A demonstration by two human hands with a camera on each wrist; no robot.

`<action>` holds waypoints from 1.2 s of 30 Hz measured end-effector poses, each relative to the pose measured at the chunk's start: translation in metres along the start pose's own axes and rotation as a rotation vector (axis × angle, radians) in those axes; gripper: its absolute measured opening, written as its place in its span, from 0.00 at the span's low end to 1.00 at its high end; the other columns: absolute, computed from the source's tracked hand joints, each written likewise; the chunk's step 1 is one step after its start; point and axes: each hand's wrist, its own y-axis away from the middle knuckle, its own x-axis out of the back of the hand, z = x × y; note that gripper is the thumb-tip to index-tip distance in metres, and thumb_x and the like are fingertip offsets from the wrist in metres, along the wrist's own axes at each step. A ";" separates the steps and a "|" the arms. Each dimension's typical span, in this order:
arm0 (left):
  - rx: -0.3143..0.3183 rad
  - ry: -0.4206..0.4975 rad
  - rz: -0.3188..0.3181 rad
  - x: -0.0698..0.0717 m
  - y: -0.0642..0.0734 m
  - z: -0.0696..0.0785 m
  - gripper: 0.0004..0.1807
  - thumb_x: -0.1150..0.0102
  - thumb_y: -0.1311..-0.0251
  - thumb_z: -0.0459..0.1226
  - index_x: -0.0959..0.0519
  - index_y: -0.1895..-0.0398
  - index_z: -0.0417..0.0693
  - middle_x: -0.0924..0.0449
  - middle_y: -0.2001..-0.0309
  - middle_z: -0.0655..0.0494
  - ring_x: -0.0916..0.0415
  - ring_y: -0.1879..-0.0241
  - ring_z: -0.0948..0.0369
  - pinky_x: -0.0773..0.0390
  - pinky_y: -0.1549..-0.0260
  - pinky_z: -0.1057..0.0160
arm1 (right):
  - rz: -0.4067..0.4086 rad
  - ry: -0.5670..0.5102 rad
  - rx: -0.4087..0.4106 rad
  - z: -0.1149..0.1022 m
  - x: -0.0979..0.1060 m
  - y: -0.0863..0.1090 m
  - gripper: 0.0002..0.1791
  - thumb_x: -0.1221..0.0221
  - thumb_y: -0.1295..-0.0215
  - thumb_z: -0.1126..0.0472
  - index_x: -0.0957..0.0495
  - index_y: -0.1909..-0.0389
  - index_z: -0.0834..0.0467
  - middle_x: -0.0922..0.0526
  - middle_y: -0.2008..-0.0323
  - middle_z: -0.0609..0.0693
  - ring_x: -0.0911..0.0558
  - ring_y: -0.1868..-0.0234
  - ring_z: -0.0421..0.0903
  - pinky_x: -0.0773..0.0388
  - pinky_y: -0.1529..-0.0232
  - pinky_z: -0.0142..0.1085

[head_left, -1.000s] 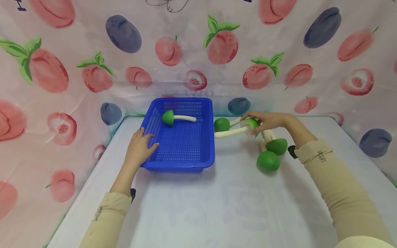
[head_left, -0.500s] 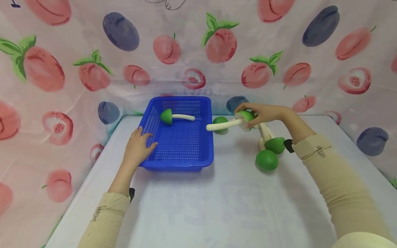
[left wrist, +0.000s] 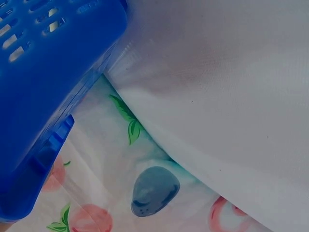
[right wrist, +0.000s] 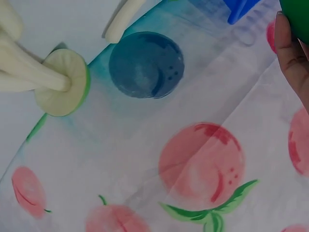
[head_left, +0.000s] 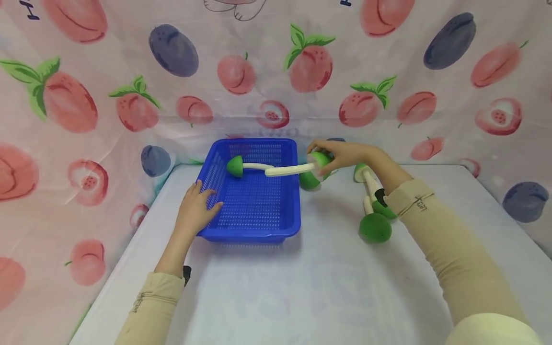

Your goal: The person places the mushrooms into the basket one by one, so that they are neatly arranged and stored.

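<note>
In the head view my right hand (head_left: 345,154) grips a toy mushroom by its green cap (head_left: 321,159). The long white stem (head_left: 290,170) points left and overlaps the right side of the blue basket (head_left: 247,234). In the right wrist view, part of the fingers (right wrist: 288,53) shows against the green cap (right wrist: 298,18). My left hand (head_left: 194,209) rests at the basket's left rim, fingers spread and thumb reaching over the inside. Inside the basket, toward the back, lies another toy mushroom (head_left: 235,166) on its side, its stem tip overlapped by the held one.
A green-capped mushroom (head_left: 308,181) lies just right of the basket, partly behind the held one. Several more mushrooms (head_left: 375,227) lie clustered on the white table (head_left: 327,287) under the right forearm. A fruit-print cloth (head_left: 267,57) hangs behind.
My right hand has lifted the mushroom from near the others and carried it left, its stem now over the basket's right rim. The left hand stays at the basket.
</note>
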 end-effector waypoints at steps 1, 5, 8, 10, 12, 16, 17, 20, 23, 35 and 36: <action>0.002 0.000 -0.001 0.001 0.000 0.000 0.25 0.43 0.40 0.44 0.25 0.46 0.34 0.46 0.33 0.25 0.51 0.31 0.33 0.47 0.33 0.37 | -0.007 0.007 -0.002 -0.003 0.001 -0.003 0.32 0.36 0.41 0.55 0.38 0.39 0.56 0.31 0.40 0.59 0.31 0.42 0.55 0.29 0.42 0.49; -0.004 -0.004 0.011 0.003 -0.001 0.001 0.25 0.43 0.40 0.44 0.26 0.46 0.33 0.46 0.33 0.24 0.52 0.31 0.33 0.48 0.33 0.38 | -0.035 0.040 -0.005 -0.016 0.006 -0.014 0.32 0.36 0.41 0.54 0.39 0.39 0.55 0.32 0.39 0.60 0.32 0.40 0.55 0.31 0.40 0.50; -0.006 0.000 0.019 0.004 -0.003 0.002 0.25 0.43 0.40 0.44 0.26 0.46 0.34 0.46 0.33 0.25 0.51 0.31 0.34 0.48 0.32 0.38 | -0.062 0.055 0.003 -0.024 0.009 -0.021 0.32 0.38 0.40 0.54 0.40 0.38 0.56 0.34 0.38 0.60 0.34 0.39 0.56 0.31 0.40 0.50; -0.004 0.002 0.020 0.004 -0.004 0.003 0.25 0.43 0.40 0.44 0.25 0.46 0.34 0.46 0.33 0.26 0.52 0.31 0.35 0.48 0.33 0.38 | -0.079 0.059 0.008 -0.029 0.009 -0.025 0.32 0.38 0.39 0.55 0.41 0.38 0.55 0.35 0.38 0.60 0.35 0.38 0.56 0.31 0.39 0.50; 0.003 0.002 0.017 0.003 -0.004 0.003 0.25 0.43 0.40 0.44 0.25 0.46 0.34 0.46 0.33 0.26 0.52 0.31 0.35 0.48 0.33 0.38 | -0.088 0.069 0.007 -0.034 0.008 -0.029 0.32 0.38 0.39 0.55 0.41 0.37 0.54 0.35 0.39 0.60 0.35 0.38 0.55 0.31 0.39 0.49; 0.007 0.001 0.013 0.002 -0.003 0.003 0.25 0.43 0.40 0.44 0.25 0.46 0.35 0.46 0.33 0.25 0.51 0.31 0.34 0.47 0.33 0.38 | -0.101 0.094 -0.013 -0.041 0.005 -0.036 0.32 0.38 0.39 0.56 0.42 0.37 0.55 0.34 0.42 0.58 0.34 0.41 0.53 0.29 0.39 0.47; 0.007 0.002 0.013 0.002 -0.003 0.003 0.25 0.43 0.40 0.44 0.25 0.46 0.35 0.46 0.33 0.25 0.51 0.31 0.34 0.47 0.33 0.38 | -0.102 0.100 -0.021 -0.043 0.005 -0.038 0.32 0.38 0.39 0.56 0.42 0.37 0.55 0.34 0.42 0.57 0.34 0.41 0.52 0.29 0.40 0.46; 0.005 0.005 0.017 0.002 -0.003 0.002 0.25 0.43 0.40 0.44 0.25 0.46 0.35 0.46 0.33 0.26 0.51 0.31 0.34 0.47 0.33 0.38 | -0.111 0.113 -0.028 -0.045 0.005 -0.041 0.31 0.39 0.38 0.56 0.41 0.37 0.55 0.34 0.45 0.57 0.34 0.44 0.52 0.30 0.42 0.45; 0.005 0.004 0.014 0.002 -0.003 0.002 0.25 0.43 0.40 0.44 0.25 0.46 0.35 0.46 0.33 0.26 0.51 0.31 0.34 0.47 0.33 0.38 | -0.118 0.125 -0.026 -0.046 0.006 -0.045 0.30 0.40 0.37 0.56 0.40 0.37 0.55 0.34 0.47 0.57 0.34 0.45 0.52 0.31 0.44 0.45; 0.024 0.005 -0.013 0.001 0.000 0.002 0.25 0.43 0.39 0.44 0.26 0.45 0.35 0.47 0.32 0.26 0.53 0.30 0.35 0.49 0.32 0.38 | -0.140 0.158 -0.060 -0.053 0.011 -0.060 0.29 0.44 0.34 0.54 0.38 0.33 0.49 0.37 0.34 0.57 0.39 0.34 0.56 0.39 0.32 0.55; 0.026 0.006 -0.014 0.001 0.001 0.002 0.25 0.43 0.39 0.44 0.26 0.45 0.35 0.47 0.32 0.27 0.53 0.30 0.35 0.49 0.32 0.38 | -0.137 0.167 -0.071 -0.054 0.011 -0.061 0.29 0.44 0.34 0.54 0.38 0.33 0.49 0.37 0.34 0.57 0.39 0.34 0.56 0.40 0.32 0.55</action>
